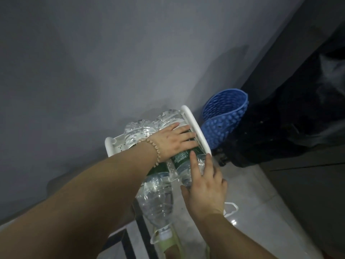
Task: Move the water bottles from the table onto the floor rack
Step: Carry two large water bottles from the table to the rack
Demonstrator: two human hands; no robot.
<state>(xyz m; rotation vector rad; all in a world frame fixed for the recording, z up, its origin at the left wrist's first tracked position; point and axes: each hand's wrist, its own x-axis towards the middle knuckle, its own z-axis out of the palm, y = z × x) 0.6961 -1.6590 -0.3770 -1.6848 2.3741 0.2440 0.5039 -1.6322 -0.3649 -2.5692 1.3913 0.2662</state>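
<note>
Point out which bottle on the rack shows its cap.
The left bottle, lying under the left forearm: its white cap points toward the camera. The right bottle has its neck end covered by the right hand.

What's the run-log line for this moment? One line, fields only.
rack: left bottle, right bottle lying on it | left hand: flat on right bottle | right hand: fingers touching right bottle

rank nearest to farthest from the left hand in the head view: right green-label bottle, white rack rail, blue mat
1. right green-label bottle, under the left hand, touched
2. white rack rail, just right of its fingertips
3. blue mat, beyond the rail, farther right
</note>
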